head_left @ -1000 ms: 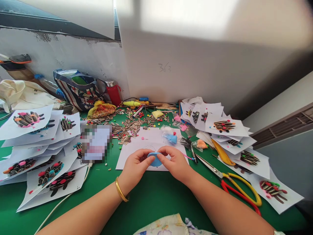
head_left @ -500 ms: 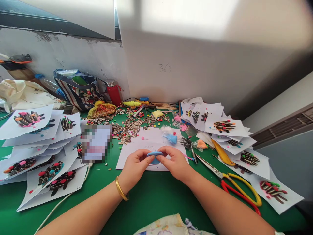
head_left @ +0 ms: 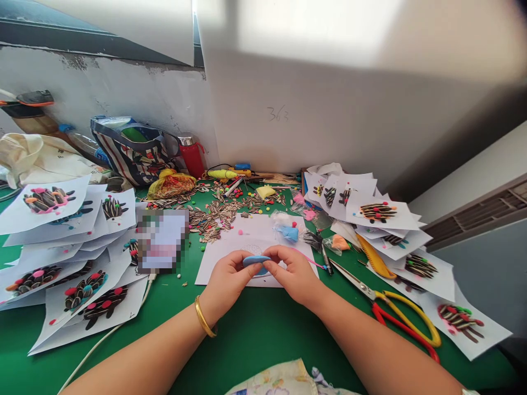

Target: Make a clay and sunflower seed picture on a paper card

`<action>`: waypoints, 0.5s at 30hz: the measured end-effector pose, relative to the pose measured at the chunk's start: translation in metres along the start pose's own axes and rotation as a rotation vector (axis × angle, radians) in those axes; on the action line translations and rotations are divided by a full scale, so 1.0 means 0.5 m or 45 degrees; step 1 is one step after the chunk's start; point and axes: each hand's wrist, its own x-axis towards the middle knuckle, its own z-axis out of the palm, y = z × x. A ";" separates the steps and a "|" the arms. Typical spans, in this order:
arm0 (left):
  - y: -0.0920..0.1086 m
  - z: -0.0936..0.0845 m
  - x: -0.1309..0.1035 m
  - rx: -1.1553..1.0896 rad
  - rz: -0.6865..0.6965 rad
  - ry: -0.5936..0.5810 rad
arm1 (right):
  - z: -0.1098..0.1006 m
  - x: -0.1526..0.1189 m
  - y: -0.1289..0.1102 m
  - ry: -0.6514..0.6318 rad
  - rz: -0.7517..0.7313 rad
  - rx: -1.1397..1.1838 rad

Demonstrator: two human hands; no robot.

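Between the fingers and thumbs of both hands is a flattened disc of blue modelling clay (head_left: pixel 254 260). My left hand (head_left: pixel 231 277), with a gold bangle at the wrist, pinches its left part. On the other edge, my right hand (head_left: pixel 297 276) pinches with thumb and fingertips. Both hands are over a white sheet of paper (head_left: pixel 222 245) with a faint drawing on it, partly hidden by my fingers. Just beyond them on the sheet lies a blue lump of clay (head_left: pixel 290 234) in clear wrapping.
Sunflower seeds (head_left: pixel 216 214) are scattered behind the sheet. Seed-decorated sheets are piled at left (head_left: pixel 88 288) and right (head_left: pixel 382 211). Scissors (head_left: pixel 387 302) lie by my right forearm, beside a yellow cutter (head_left: pixel 374 258). A phone (head_left: pixel 162 241) trails a white cable (head_left: pixel 145 296).
The blue clay disc has shifted slightly to the left and turned in my fingers. My hands stay in nearly the same place.
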 end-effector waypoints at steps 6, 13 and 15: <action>0.001 -0.001 0.000 -0.028 0.017 0.024 | -0.001 0.001 0.001 0.009 0.012 0.020; -0.007 -0.004 0.002 -0.041 -0.004 0.039 | -0.004 -0.001 0.004 0.080 0.030 0.049; -0.007 -0.004 0.002 -0.052 -0.014 0.024 | -0.003 -0.001 0.002 0.028 0.026 0.041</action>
